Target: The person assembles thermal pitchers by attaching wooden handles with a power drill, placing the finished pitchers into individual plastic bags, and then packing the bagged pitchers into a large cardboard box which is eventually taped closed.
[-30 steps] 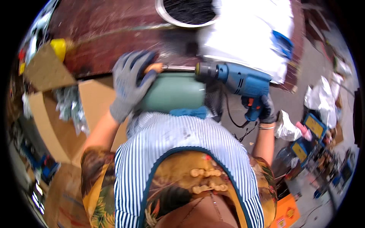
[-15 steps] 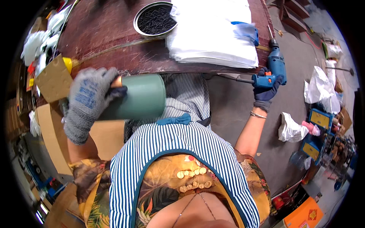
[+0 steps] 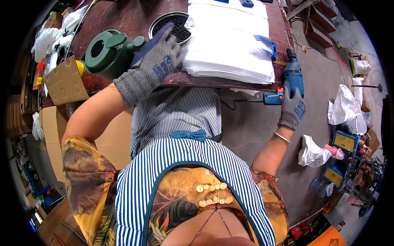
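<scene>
The person's right hand (image 3: pixel 294 104) is wrapped round a blue drill (image 3: pixel 294 78), its chuck pointing away from the person, just beyond the table's right edge. The left hand (image 3: pixel 156 65) reaches out with fingers stretched toward a round bowl (image 3: pixel 151 29) of thin black pieces (image 3: pixel 181 31), fingertips over it; whether it pinches any cannot be told. Just left of that hand, a green jug (image 3: pixel 107 67) with its lid on stands tilted on the dark red table (image 3: pixel 133 18). Right of the bowl lies a stack of white sheets (image 3: pixel 227 49).
</scene>
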`<act>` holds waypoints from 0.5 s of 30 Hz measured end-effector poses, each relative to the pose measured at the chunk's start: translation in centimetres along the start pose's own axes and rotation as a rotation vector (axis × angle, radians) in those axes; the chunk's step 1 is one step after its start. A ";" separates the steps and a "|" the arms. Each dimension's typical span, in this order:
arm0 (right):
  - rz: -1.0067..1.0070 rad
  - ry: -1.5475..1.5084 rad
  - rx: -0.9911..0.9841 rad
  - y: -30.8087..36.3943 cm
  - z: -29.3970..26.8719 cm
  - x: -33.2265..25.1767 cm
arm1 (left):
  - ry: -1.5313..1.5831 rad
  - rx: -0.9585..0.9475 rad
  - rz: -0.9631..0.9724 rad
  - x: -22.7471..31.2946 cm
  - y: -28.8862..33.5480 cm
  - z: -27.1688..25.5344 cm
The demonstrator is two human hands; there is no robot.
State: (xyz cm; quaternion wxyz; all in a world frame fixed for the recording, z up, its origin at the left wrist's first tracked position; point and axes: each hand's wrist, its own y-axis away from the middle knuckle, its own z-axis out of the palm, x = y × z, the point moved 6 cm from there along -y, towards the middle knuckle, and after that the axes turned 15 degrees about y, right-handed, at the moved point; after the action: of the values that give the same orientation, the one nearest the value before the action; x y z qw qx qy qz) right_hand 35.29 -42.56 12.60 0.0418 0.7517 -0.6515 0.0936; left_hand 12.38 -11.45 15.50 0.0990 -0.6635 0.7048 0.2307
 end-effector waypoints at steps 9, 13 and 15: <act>-0.972 -0.291 0.284 -1.9 -2.5 -19.4 | 0.863 0.952 -0.165 -0.6 -5.8 -3.4; -1.387 -0.400 0.337 7.3 -1.8 -14.3 | 0.782 0.432 0.061 5.2 -4.8 0.3; -1.332 -0.522 0.193 6.6 -1.6 -12.8 | 0.825 0.288 0.101 9.1 -2.8 4.0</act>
State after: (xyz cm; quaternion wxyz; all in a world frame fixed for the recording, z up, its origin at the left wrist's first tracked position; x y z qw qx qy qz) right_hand 26.90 -30.78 11.27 -0.1335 0.9875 -0.0324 -0.0773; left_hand 13.60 -17.79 7.39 -0.1105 -0.6444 0.7418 -0.1494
